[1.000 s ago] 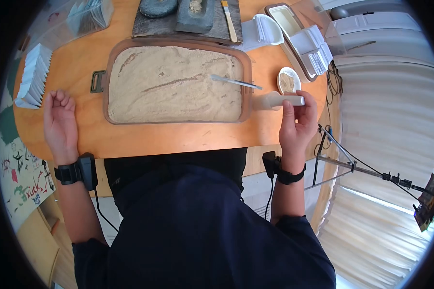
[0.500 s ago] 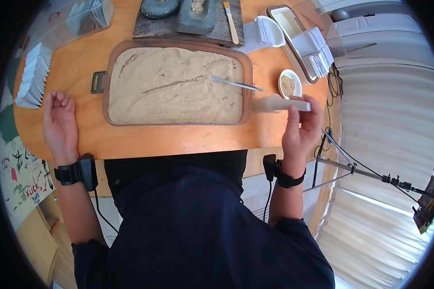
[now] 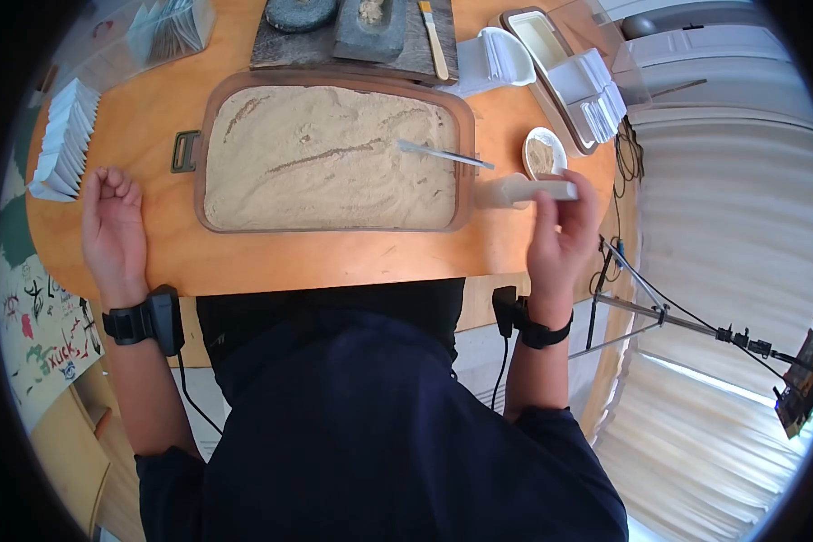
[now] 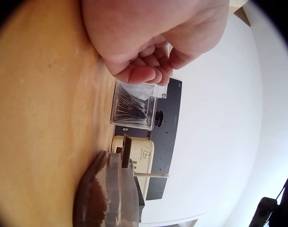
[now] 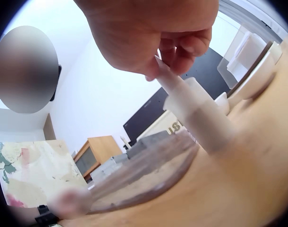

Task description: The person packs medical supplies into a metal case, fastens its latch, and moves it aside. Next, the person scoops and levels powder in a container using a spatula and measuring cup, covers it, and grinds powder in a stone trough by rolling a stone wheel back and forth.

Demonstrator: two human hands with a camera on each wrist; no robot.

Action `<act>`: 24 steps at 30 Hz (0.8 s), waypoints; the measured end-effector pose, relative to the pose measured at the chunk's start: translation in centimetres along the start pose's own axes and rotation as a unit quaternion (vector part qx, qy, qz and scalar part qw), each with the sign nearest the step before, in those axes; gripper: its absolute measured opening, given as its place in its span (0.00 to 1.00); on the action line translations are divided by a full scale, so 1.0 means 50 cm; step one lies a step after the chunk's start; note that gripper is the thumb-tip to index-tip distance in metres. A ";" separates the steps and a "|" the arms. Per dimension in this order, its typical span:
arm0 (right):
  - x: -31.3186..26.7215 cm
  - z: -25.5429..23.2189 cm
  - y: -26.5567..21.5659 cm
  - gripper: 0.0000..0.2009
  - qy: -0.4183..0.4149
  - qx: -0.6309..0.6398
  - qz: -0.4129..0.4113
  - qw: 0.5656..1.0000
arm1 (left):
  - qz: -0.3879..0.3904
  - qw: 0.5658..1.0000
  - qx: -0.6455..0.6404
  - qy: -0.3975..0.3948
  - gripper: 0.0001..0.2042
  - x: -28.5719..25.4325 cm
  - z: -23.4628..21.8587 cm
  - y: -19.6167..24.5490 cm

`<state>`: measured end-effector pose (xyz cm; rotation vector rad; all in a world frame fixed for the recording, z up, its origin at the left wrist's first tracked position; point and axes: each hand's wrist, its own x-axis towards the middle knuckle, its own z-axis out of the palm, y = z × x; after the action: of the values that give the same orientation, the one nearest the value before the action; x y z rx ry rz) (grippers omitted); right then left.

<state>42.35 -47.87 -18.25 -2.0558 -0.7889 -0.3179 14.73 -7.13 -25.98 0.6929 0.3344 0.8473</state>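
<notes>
My right hand (image 3: 558, 237) pinches the upper end of a pale, flat stick-like handle (image 3: 556, 190) between thumb and fingers. The handle's other end goes down into a small translucent jar (image 3: 495, 193) on the table, where its tip is hidden; the right wrist view shows the handle (image 5: 170, 79) slanting into the jar (image 5: 203, 120). Just beyond this hand is a white bowl (image 3: 559, 152) of beige powder. At the far left my left hand (image 3: 116, 221) rests palm up on the table, fingers loosely curled around nothing.
A brown-rimmed tray (image 3: 465, 135) of beige powder fills the middle, with a metal spatula (image 3: 452, 155) across its right rim. Behind lie a dark board (image 3: 289, 56) with grey stones and a brush (image 3: 434, 45). Pleated white paper (image 3: 65, 140) stands left, a tan box (image 3: 515, 23) right.
My right hand has shifted slightly right and toward me with the handle, then back a little away from me. My left hand stays still.
</notes>
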 end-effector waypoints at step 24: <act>-0.003 0.004 0.006 0.16 0.059 0.075 0.019 0.995 | -0.002 1.000 0.001 -0.017 0.07 0.002 -0.005 0.001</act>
<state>42.40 -47.91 -18.62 -1.8913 -0.6807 -0.3461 14.62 -6.92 -26.15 0.7072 0.3070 0.8302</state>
